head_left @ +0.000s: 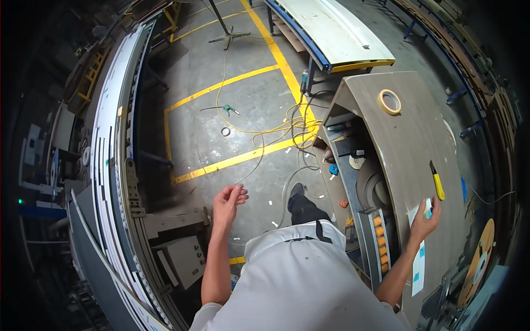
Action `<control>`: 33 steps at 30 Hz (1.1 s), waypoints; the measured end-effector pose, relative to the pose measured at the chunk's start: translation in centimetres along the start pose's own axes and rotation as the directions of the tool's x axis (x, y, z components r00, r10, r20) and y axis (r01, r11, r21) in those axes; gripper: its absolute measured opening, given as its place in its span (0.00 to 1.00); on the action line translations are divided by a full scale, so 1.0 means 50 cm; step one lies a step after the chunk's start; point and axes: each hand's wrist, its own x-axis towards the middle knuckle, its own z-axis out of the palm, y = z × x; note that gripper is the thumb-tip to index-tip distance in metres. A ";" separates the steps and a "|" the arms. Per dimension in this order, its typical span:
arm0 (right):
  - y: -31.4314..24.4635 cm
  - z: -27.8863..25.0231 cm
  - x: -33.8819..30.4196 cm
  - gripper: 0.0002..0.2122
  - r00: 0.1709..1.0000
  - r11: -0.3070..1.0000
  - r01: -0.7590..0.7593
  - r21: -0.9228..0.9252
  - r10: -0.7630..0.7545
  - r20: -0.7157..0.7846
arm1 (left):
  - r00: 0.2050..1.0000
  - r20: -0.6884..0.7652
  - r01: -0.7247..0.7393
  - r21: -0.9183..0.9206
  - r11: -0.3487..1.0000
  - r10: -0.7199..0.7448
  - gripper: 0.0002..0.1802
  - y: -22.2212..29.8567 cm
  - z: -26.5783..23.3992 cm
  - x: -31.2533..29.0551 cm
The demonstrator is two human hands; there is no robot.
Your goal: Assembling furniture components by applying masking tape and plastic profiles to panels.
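My left hand (228,205) hovers over the floor in front of my body, its fingers curled in and pressed together. Anything pinched in it is too small or hidden to make out. On the right, my right hand (425,222) is at the grey-brown cabinet top (408,143), thumb and fingers closed around the upper end of a white strip with teal patches (418,270). The strip runs down beneath that hand and wrist along the top. Just beyond my right fingertips lies a yellow utility knife (438,185), dark blade pointing away. Farther up rests a roll of tan tape (390,102).
Open cabinet shelves (353,160) hold tools and abrasive discs. A yellow air hose (298,124) tangles on the floor by a green air gun (229,109). At left runs a long machine bed (110,121) with white strips; a white-topped table (331,30) stands ahead.
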 end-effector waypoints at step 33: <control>-0.418 0.679 0.245 0.08 0.949 0.923 -0.307 -0.232 0.280 -0.143 | 0.780 0.591 -0.114 0.456 0.883 -0.205 0.15 0.448 0.536 1.232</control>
